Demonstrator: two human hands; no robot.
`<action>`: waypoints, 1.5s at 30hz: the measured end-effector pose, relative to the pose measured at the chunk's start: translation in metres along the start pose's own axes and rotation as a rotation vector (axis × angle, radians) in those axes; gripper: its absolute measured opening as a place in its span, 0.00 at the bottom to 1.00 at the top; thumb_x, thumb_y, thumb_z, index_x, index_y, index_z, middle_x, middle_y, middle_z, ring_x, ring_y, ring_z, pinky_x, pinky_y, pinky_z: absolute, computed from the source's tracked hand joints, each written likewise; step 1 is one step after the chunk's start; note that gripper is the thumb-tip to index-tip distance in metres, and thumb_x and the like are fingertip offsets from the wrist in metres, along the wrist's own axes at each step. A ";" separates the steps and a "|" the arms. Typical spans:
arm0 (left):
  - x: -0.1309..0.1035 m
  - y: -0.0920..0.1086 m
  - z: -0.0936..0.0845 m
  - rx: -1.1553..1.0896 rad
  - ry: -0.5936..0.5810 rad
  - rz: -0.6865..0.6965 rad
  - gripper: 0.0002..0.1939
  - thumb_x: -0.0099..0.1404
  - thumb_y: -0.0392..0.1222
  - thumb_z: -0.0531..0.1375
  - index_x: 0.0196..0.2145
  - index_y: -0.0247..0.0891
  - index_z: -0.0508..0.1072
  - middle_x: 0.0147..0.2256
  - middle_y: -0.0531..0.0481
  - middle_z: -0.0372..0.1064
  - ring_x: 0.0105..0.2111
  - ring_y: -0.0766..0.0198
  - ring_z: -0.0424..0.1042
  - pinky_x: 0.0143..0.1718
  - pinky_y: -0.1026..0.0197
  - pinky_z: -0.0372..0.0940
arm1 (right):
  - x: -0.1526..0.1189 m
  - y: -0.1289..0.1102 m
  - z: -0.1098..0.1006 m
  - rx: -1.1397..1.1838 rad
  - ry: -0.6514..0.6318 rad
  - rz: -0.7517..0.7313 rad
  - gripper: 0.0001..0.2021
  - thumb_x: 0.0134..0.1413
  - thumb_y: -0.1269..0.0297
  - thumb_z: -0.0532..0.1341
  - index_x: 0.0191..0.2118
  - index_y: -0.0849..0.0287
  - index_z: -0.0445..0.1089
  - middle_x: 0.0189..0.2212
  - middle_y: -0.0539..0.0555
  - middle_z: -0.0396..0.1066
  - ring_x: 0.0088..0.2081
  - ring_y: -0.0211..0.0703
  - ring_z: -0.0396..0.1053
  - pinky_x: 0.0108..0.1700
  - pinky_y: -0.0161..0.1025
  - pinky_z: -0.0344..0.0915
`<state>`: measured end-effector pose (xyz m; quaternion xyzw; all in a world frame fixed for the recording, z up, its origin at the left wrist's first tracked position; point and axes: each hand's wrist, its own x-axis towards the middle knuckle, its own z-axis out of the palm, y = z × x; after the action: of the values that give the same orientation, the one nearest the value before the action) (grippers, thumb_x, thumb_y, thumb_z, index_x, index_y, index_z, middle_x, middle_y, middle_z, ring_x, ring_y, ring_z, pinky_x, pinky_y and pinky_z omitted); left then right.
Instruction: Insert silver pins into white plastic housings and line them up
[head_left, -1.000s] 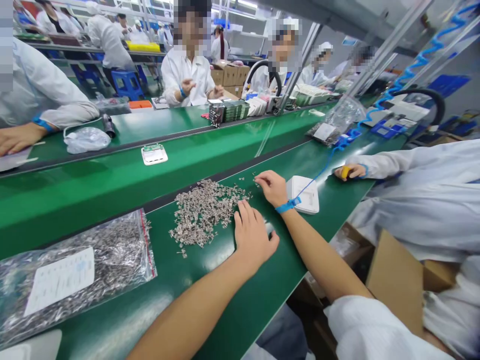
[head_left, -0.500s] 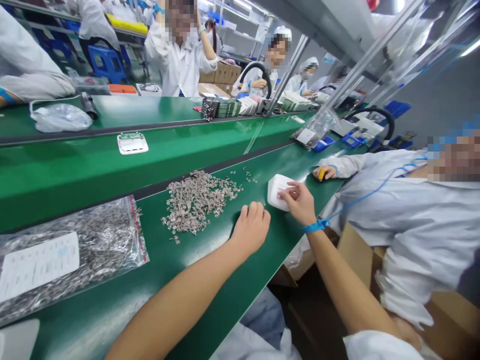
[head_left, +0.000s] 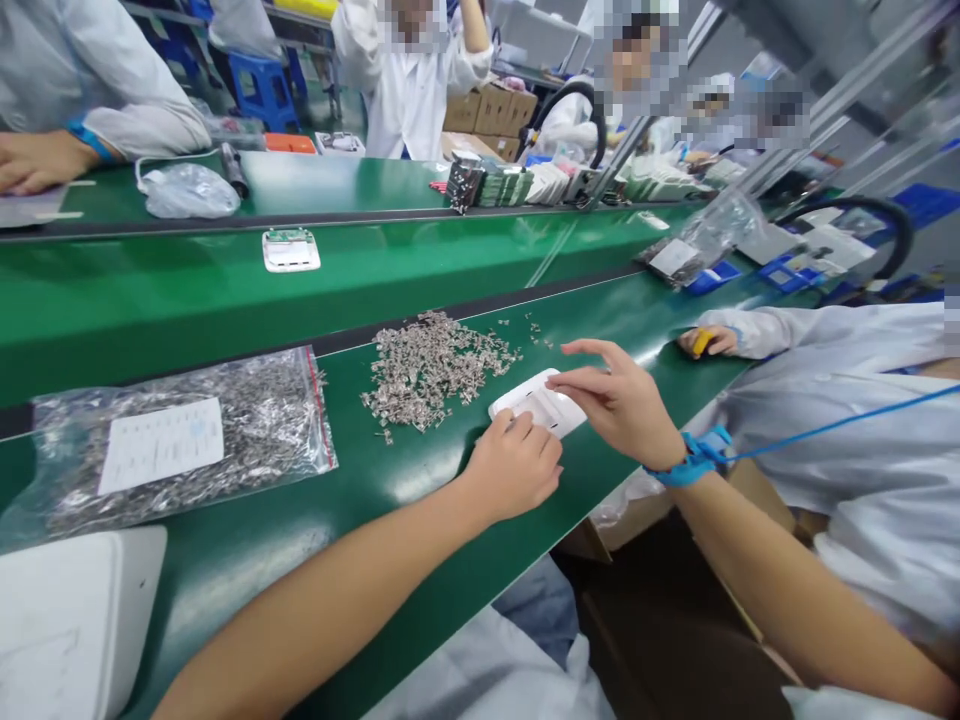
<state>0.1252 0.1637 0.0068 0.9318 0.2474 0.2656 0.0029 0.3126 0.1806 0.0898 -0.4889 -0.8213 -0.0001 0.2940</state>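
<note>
A white plastic housing [head_left: 551, 408] lies on the green bench between my hands, its recessed inner side facing up. My left hand [head_left: 514, 462] is curled at its near left edge, with a small metal piece pinched at the fingertips. Over the far right edge of the housing is my right hand [head_left: 615, 400], index finger raised and fingers apart, a blue band round the wrist. Just beyond my left hand spreads a pile of small metal parts [head_left: 427, 370].
A clear bag of metal parts [head_left: 262, 425] and a large white casing [head_left: 67, 620] lie at left. Another housing [head_left: 291, 250] rests on the green conveyor [head_left: 150, 290]. At right, a person's hand [head_left: 716, 341] holds something yellow. Other people sit across the line.
The housing now lies flat with its inner side up, nearer my left hand. My right hand has opened from its grip on it. My left hand now touches its edge. The camera view has shifted left.
</note>
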 end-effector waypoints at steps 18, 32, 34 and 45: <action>-0.047 -0.021 -0.025 -0.277 0.289 -0.732 0.03 0.64 0.34 0.57 0.34 0.41 0.67 0.35 0.51 0.68 0.39 0.61 0.68 0.40 0.56 0.58 | -0.027 -0.066 0.042 -0.001 -0.155 -0.165 0.07 0.63 0.70 0.61 0.39 0.57 0.78 0.47 0.60 0.70 0.42 0.48 0.72 0.41 0.47 0.74; -0.049 -0.016 -0.030 -0.255 0.214 -0.767 0.07 0.63 0.33 0.57 0.39 0.42 0.66 0.40 0.51 0.72 0.45 0.57 0.67 0.44 0.50 0.52 | -0.011 -0.061 0.051 0.009 -0.362 -0.116 0.07 0.59 0.68 0.62 0.30 0.56 0.74 0.41 0.58 0.71 0.42 0.50 0.70 0.43 0.47 0.69; -0.049 -0.016 -0.030 -0.264 0.214 -0.753 0.07 0.63 0.33 0.56 0.39 0.42 0.66 0.39 0.52 0.72 0.45 0.58 0.67 0.43 0.51 0.52 | -0.001 -0.057 0.054 -0.015 -0.450 -0.106 0.06 0.58 0.67 0.64 0.29 0.57 0.72 0.37 0.56 0.72 0.39 0.48 0.70 0.40 0.44 0.67; -0.047 -0.015 -0.033 -0.302 0.223 -0.775 0.07 0.62 0.37 0.58 0.40 0.41 0.68 0.40 0.51 0.72 0.44 0.58 0.67 0.43 0.51 0.52 | -0.021 -0.056 0.033 0.028 -0.310 -0.184 0.09 0.61 0.56 0.64 0.42 0.54 0.76 0.41 0.59 0.70 0.40 0.50 0.66 0.43 0.48 0.66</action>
<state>0.0675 0.1509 0.0096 0.7248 0.5363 0.3770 0.2119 0.2591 0.1437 0.0686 -0.4018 -0.8979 0.0599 0.1695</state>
